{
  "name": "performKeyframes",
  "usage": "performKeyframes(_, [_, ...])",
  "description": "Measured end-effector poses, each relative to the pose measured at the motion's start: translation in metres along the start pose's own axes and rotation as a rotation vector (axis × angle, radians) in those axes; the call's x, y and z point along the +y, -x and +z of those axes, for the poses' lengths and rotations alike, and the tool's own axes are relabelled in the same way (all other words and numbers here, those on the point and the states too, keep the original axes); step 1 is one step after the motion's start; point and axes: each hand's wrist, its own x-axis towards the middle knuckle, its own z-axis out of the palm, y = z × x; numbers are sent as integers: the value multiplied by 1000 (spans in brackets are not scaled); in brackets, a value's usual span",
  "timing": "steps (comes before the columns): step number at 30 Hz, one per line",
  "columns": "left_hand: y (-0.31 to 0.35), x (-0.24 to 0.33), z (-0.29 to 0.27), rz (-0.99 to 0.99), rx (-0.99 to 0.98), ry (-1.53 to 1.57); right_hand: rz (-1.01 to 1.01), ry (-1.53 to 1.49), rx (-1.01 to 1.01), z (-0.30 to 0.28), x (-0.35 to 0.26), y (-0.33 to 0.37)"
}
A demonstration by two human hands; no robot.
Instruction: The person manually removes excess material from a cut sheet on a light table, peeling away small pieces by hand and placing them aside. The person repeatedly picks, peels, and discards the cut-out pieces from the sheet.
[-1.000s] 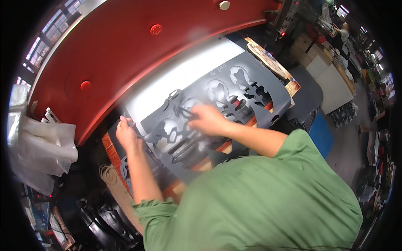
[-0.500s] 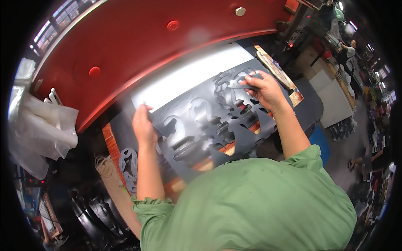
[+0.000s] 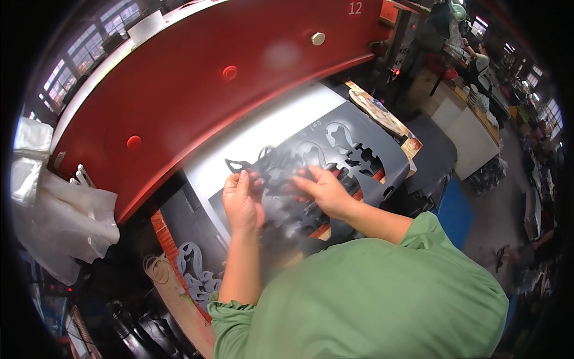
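Observation:
A thin dark grey cut-out piece (image 3: 238,164), with a looped end at the left, spans the gap between my hands, blurred by motion. My left hand (image 3: 242,200) pinches it between thumb and fingers. On the other side, the bent fingers of my right hand (image 3: 326,191) close on the piece's right part; their tips are smeared. Under both hands lies a dark grey sheet (image 3: 385,134) with curved, swan-neck-like openings and jagged gaps. Beneath its far side, a white board (image 3: 239,140) shows.
A red machine front (image 3: 179,102) with round buttons rises beyond the sheet. Grey cut-out pieces (image 3: 194,266) lie at left beside a coil of cord (image 3: 156,269). Clear plastic bags (image 3: 78,221) hang far left. A patterned board (image 3: 385,113) sits right; another person (image 3: 481,63) stands farther off.
My right hand has come left and down from the sheet's far right, bringing a cut-out piece. My left hand has shifted right, off the sheet's left edge, onto that piece. The view has turned somewhat.

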Motion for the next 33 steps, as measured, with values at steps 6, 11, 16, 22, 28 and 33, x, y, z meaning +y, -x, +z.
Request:
performKeyframes(6, [9,-3,-7,27,150,-185,214,198,141,-10,38,-5])
performKeyframes(11, [9,-17,-20,6,188,-169,-104,662,271,-8,40,-11])
performKeyframes(16, [16,-32,-44,-154,321,-135,141,488,254,-5,44,-11])
performKeyframes(22, [28,-52,-61,-241,333,-99,391,56,128,-4,59,-25])
performKeyframes(28, [37,-48,-45,-208,228,20,390,-279,-57,-13,60,-24])
performKeyframes(33, [42,-34,-22,-300,220,7,301,-183,-104,-8,55,-16])
